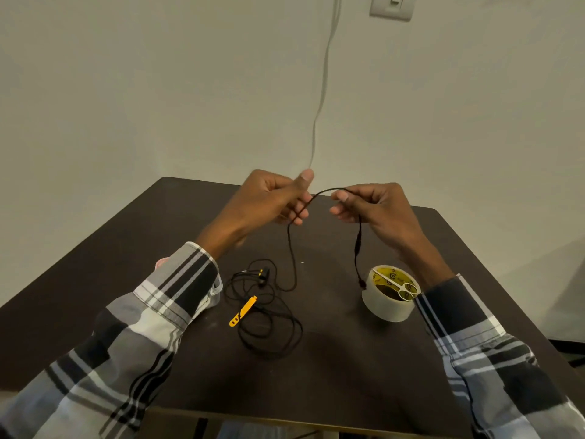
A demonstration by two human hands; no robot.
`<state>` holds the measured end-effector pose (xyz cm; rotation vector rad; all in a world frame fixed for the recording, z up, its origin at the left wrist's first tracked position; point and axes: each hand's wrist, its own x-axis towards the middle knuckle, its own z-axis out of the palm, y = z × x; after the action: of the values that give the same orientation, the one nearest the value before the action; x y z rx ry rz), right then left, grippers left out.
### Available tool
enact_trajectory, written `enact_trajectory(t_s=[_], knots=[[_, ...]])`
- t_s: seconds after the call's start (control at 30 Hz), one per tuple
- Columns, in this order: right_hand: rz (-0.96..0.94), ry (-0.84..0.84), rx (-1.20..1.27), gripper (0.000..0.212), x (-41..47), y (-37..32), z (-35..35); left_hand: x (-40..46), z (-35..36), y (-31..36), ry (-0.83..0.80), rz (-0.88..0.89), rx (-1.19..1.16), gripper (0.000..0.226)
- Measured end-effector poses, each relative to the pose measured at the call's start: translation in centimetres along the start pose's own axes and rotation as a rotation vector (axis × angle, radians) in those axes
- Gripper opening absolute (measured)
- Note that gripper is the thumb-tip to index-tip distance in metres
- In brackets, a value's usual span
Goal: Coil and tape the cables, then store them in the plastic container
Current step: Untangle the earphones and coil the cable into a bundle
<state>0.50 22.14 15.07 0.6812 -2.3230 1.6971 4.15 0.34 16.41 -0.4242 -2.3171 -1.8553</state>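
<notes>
Two hands hold one black cable above the dark table: the left hand pinches it, the right hand grips the plug end. Most of it lies tangled below, beside a tape roll bearing small scissors. Coiling looks barely begun; taping and storing remain. A clear container peeks from behind the left sleeve.

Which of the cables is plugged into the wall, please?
The pale cable running up the wall toward the socket plate; the black earphone cable is in the hands.
</notes>
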Motion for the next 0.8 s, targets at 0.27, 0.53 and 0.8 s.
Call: enact_trajectory(t_s=[0.27,0.53,0.8], knots=[[-0.112,-0.122,-0.178,0.017,0.3,-1.5,0.1,0.2,1.7,-0.3,-0.035,0.120,0.067,0.021],[0.034,-0.072,-0.150,0.012,-0.3,0.1,-1.9,-0.1,0.1,0.1,0.152,0.091,-0.136,0.030],[-0.036,-0.136,-0.164,0.009,0.0,-0.5,-1.2,-0.4,0.1,-0.7,-0.024,-0.048,0.005,0.024]])
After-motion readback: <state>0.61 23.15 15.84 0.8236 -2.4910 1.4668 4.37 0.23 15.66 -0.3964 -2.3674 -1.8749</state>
